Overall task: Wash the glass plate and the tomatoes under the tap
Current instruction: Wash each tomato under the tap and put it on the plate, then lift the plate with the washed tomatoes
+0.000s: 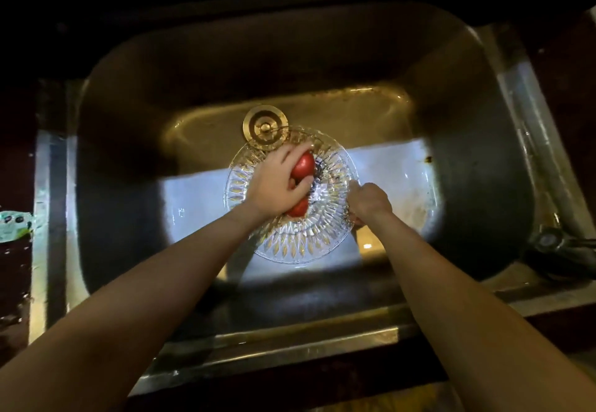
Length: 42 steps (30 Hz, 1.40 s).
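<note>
A clear cut-glass plate [300, 237] with a petal pattern is held over the middle of the steel sink [467, 166]. Red tomatoes lie on it: one [303, 164] shows between my fingers and another [298, 209] peeks out under my palm. My left hand [277, 182] is curled over the tomatoes and grips them from above. My right hand [367, 202] pinches the plate's right rim. No running water is visible.
The round drain strainer [265, 126] sits just behind the plate. A tap base and handle [554, 244] stand at the sink's right rim. A pale green packet [14, 226] lies on the dark counter at the far left.
</note>
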Tool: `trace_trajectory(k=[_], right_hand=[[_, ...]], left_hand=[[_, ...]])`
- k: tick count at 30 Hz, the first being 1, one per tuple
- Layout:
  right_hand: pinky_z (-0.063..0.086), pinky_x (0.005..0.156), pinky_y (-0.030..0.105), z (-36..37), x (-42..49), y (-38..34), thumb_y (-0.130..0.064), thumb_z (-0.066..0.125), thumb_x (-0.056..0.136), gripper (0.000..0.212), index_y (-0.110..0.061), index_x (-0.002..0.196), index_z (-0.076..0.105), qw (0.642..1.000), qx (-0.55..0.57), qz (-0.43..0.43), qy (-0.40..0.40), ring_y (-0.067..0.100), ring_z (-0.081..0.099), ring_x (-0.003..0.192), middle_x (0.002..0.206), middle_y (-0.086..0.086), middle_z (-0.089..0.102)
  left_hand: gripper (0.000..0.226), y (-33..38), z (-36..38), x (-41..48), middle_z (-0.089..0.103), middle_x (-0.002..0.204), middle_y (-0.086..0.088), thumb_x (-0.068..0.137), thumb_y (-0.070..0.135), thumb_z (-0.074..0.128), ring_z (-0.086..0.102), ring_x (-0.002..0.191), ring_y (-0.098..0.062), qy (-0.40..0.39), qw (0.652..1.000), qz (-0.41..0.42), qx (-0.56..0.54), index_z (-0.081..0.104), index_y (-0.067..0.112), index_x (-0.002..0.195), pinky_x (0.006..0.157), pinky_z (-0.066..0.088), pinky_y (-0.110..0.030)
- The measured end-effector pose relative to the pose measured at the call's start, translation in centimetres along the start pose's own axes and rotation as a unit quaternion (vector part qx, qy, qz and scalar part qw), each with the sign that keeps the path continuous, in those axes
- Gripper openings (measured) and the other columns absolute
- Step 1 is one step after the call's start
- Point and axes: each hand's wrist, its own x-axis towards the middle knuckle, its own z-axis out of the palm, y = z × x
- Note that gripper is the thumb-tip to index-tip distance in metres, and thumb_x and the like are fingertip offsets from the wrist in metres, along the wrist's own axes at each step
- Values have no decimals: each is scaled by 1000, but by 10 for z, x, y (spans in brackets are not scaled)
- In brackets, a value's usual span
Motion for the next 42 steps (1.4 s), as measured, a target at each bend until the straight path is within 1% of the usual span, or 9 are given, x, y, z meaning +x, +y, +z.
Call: trace_trajectory(k=[3, 10, 15, 21, 26, 31, 35, 38, 42], right_hand=[[45, 92, 37, 1, -1, -2, -38, 21, 100, 56, 2, 111, 58, 999, 11, -28, 18, 37, 59, 107, 114, 24, 63], [41, 76, 34, -4, -13, -8, -33, 28, 100, 45, -10, 75, 56, 976, 98, -163, 108, 34, 60, 84, 78, 12, 59], [48, 81, 46, -30, -37, -22, -29, 31, 100, 45, -2, 79, 59, 966, 81, -209, 127, 40, 62, 82, 81, 27, 63], [49, 80, 56, -94, -81, -62, -28, 34, 100, 48, 9, 84, 60, 955, 10, -254, 151, 44, 61, 82, 85, 32, 63], [52, 78, 47, -122, -111, -96, -33, 29, 100, 47, 2, 90, 60, 943, -78, -253, 201, 37, 62, 83, 89, 25, 64], [48, 73, 39, -125, -132, -112, -33, 30, 100, 45, 0, 90, 60, 935, -113, -238, 239, 36, 62, 82, 89, 23, 63], [42, 62, 32, -122, -144, -119, -32, 31, 100, 43, -1, 87, 58, 934, -118, -232, 246, 29, 56, 70, 80, 17, 58], [38, 63, 30, -117, -152, -120, -32, 31, 100, 39, -7, 80, 54, 936, -96, -220, 256, 29, 55, 70, 79, 15, 57], [47, 68, 37, -107, -167, -117, -31, 31, 99, 39, -6, 82, 55, 949, -30, -199, 244, 30, 58, 74, 83, 16, 59]], left_hand=[[64, -2, 7, -16, 43, 139, 0, 81, 53, 44, 44, 117, -21, -15, 994, 56, 89, 26, 36, 141, 96, 35, -40], [66, 7, 2, -26, 39, 143, 2, 81, 50, 45, 47, 112, -20, 45, 996, 39, 59, 24, 35, 142, 82, 48, -32], [66, 22, -14, -28, 39, 142, 4, 80, 48, 47, 46, 115, -18, 73, 997, 19, -10, 23, 36, 141, 82, 51, -35], [65, 60, -51, -23, 42, 138, 8, 79, 46, 45, 47, 111, -14, 136, 986, 1, -99, 24, 41, 140, 79, 50, -32], [64, 79, -78, -22, 39, 136, 12, 77, 45, 43, 38, 110, -2, 149, 970, -30, -187, 22, 46, 137, 84, 42, -31], [63, 81, -93, -25, 40, 139, 5, 82, 37, 50, 44, 121, -16, 132, 962, -36, -236, 22, 45, 138, 93, 40, -39], [64, 77, -104, -32, 40, 141, 2, 85, 32, 53, 46, 122, -20, 123, 965, -29, -230, 23, 41, 140, 93, 35, -36], [64, 72, -117, -36, 40, 142, 2, 85, 35, 52, 44, 124, -21, 114, 973, -20, -202, 23, 41, 141, 92, 34, -35], [64, 62, -139, -42, 43, 139, 2, 83, 42, 49, 44, 123, -21, 88, 985, 5, -151, 21, 42, 141, 97, 39, -42]])
